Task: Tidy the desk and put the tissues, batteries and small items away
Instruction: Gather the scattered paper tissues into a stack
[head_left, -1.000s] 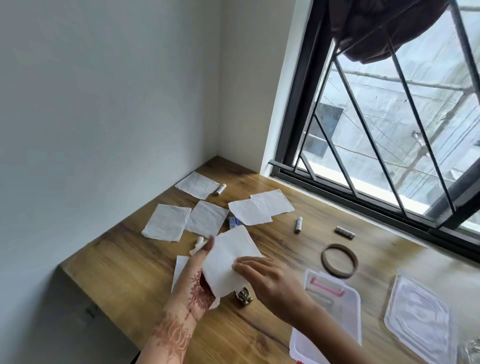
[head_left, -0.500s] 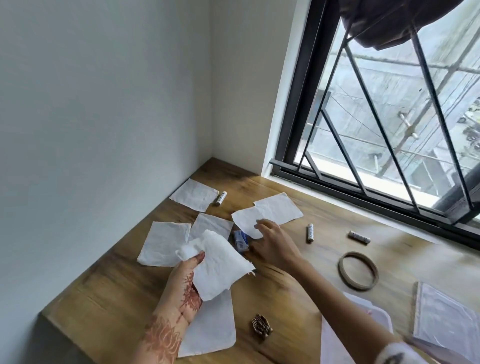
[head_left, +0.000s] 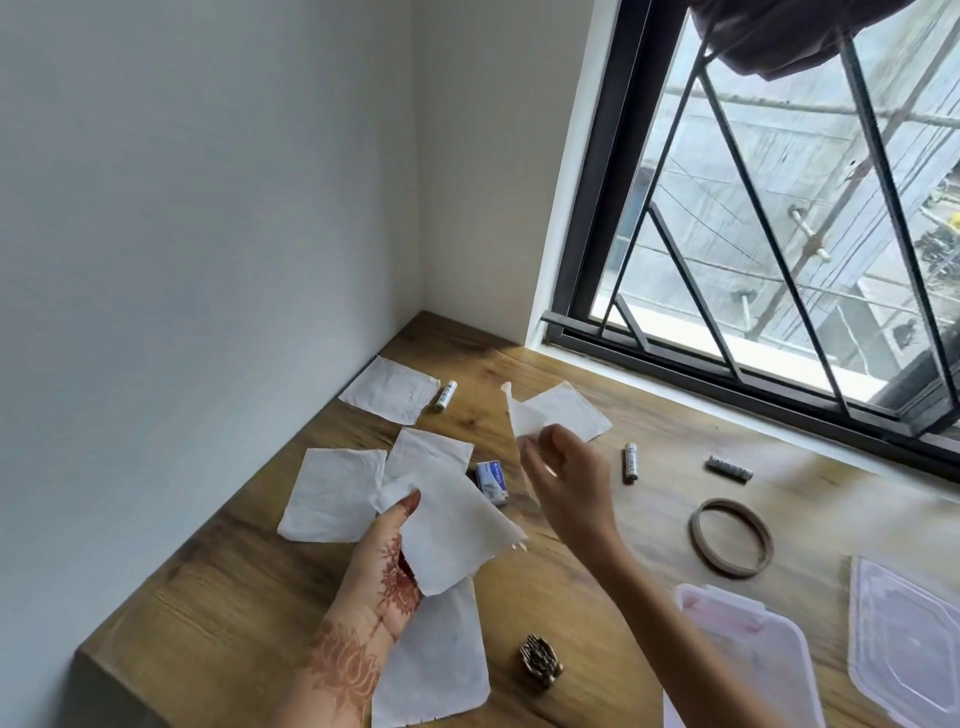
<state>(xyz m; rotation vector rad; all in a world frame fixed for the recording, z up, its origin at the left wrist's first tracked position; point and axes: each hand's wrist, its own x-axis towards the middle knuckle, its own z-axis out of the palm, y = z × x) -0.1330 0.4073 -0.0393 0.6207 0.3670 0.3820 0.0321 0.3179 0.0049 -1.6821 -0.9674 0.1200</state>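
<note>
Tissues: seven thin white square paper tissues in view. One is pinched in the left hand (head_left: 382, 566), one is lifted by the right hand (head_left: 569, 486), and five lie flat on the brown wood-grain desk (head_left: 218, 587).
Left hand: thumb and fingers clamped on a held tissue (head_left: 452, 530), raised above the desk over the flat ones.
Right hand: fingertips closed on the corner of a lifted tissue (head_left: 522, 415), which is blurred and peels up off the tissue (head_left: 566, 410) under it.
Flat tissues: one by the wall corner (head_left: 389, 396), two overlapping at the left (head_left: 332, 493) and (head_left: 428, 452), one near the front edge (head_left: 434, 660) partly under the left wrist.
Batteries: three small white cylindrical batteries; one (head_left: 445, 394) just beside the corner tissue, one (head_left: 630, 462) right of the right hand, one (head_left: 730, 468) nearer the window.
Small items: one blue-and-white small box (head_left: 492, 482) between the hands, one brown ring-shaped band (head_left: 731, 537), one dark metallic claw clip (head_left: 540, 661).
Containers: one clear plastic box with a pink clasp (head_left: 748, 654), its left part hidden by the right forearm; one clear plastic lid (head_left: 906, 639) lying apart at the right edge.
Surroundings: black-framed barred window (head_left: 727, 260) along the desk's far side.
</note>
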